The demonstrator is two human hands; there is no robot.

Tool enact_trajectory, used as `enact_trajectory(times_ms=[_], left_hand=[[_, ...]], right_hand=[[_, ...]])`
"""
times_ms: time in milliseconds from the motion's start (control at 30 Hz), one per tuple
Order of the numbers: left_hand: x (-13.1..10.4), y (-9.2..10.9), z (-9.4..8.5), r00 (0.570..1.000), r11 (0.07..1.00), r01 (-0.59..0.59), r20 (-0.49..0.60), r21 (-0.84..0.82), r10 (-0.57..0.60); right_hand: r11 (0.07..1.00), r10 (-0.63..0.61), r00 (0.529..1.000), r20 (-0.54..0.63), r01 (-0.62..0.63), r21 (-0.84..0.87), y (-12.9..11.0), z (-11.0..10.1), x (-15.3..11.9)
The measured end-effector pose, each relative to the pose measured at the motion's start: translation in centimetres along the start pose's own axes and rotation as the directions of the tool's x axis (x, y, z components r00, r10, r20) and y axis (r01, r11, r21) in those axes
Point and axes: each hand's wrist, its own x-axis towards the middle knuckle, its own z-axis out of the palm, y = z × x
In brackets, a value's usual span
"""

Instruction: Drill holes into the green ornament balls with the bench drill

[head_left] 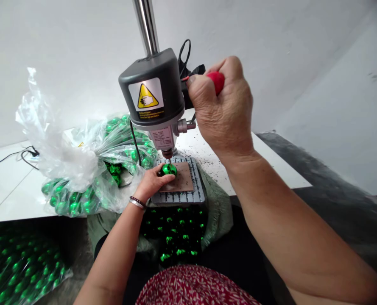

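Observation:
My left hand grips a shiny green ball between thumb and fingers, on a brown board. Under the board lies the grey slotted base plate of a bench press machine. Its brown-tipped head hangs just above the ball; from here a small gap seems to separate them. Up at the right of the machine, my right hand is wrapped round a lever handle with a red end. Part of the lever is hidden behind my fist.
Clear plastic bags of green balls lie on the white table at left. More bagged balls are at lower left. An open green sack holding dark green balls hangs below the base plate. Small dark flecks dot the table; a black cable lies left.

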Motion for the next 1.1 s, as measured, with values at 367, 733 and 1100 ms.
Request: enact_trajectory(times_ms=[367,733,1100], left_hand=[[1.0,1.0,-1.2,0.983,0.989,0.086,0.170,-0.117,-0.065],[1.3,1.0,-1.5,0.992,1.000,0.004,0.128,0.016,-0.006],[0.6,0.9,0.9,0.998,0.999,-0.036,0.050,0.028,0.034]], right_hand=[[0.999,0.003,0.999,0.038,-0.001,-0.051,-0.1,-0.1,0.3],[0.999,-0.009,0.999,0.053,0.011,-0.031,0.4,0.0,0.2],[0.999,0.003,0.998,0.060,0.000,-0.044,0.1,-0.2,0.4]])
